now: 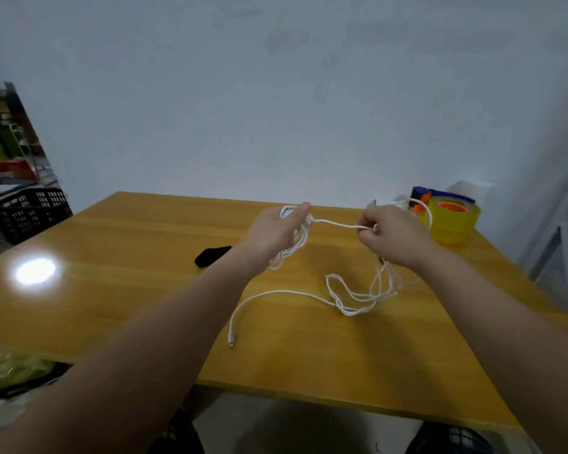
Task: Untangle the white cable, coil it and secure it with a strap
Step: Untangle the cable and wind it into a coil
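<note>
Two bare forearms reach in from 7 and 5 o'clock of the view and meet over a yellow wooden table [128, 290]. The left hand [277, 229] is raised above the tabletop with its thumb pointing up. Its fingers curl round a bundle of several loops of the white cable [338, 225], and those loops hang down from the hand toward the table. The right hand [395, 239], at 3 o'clock of the left and well apart from it, pinches a single strand between thumb and curled fingers. That strand runs nearly straight from one hand to the other, clear of the table. Another loop arcs out past the right hand at its 1 o'clock.

More of the cable drops from under the right hand and lies at its 6 o'clock in loose, crossing loops on the wood. From those loops one length curves away toward 8 o'clock and ends in a small plug [232, 343], which lies flat at 6 o'clock of the left hand, nearer the table's front edge.

A black strap [212, 255] lies on the table at 8 o'clock of the left hand, apart from the cable. A tape dispenser [453, 221] holding a yellow roll stands at 2 o'clock of the right hand, near the far right corner. Off the table at 9 o'clock of the view sits a black slotted crate [30, 211].
</note>
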A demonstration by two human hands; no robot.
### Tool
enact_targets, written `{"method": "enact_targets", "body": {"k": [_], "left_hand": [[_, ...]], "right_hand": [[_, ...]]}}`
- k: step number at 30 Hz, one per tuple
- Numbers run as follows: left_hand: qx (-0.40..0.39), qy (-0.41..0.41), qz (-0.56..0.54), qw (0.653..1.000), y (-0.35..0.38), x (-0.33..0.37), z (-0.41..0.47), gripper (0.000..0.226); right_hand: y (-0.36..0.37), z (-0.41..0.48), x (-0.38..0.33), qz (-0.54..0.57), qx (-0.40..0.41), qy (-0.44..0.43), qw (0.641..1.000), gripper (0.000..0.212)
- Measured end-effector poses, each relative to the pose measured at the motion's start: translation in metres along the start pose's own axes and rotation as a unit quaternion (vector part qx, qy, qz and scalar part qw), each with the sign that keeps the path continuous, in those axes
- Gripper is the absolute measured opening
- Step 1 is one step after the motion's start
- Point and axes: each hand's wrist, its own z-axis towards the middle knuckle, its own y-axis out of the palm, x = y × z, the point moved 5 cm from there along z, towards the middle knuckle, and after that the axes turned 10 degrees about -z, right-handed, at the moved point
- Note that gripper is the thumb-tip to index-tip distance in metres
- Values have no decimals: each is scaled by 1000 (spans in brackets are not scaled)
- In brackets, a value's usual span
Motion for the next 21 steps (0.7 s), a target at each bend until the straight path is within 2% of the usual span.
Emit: {"method": "enact_targets", "body": {"k": [2,4,6,8,10,13,15,18,21], "left_hand": [[-57,-33,-35,997,9,0,-1,43],[-134,-62,-12,989,20,-1,-4,41],[-206,-73,13,976,34,2,-12,35],[-223,-74,-19,972,44,10,-16,28],[-184,-71,-114,974,47,22,-14,29],[-85,-82,-258,959,34,32,-4,35],[-46,-104,-314,942,22,33,0,37],[-1,-132,-361,923,9,25,6,37],[43,-141,-390,909,4,13,11,29]], "right_hand": [[-15,4,-2,-42,77,-3,996,12],[-28,6,-2,-9,145,24,989,12],[-32,11,1,13,158,68,985,10],[-27,15,2,-14,126,102,987,10],[-19,16,2,-57,95,99,989,14],[-3,11,-4,-74,57,37,995,17],[5,4,-8,9,11,-13,1000,16],[12,-6,-10,148,-36,-72,986,20],[18,-14,-11,184,-30,-94,978,11]]}}
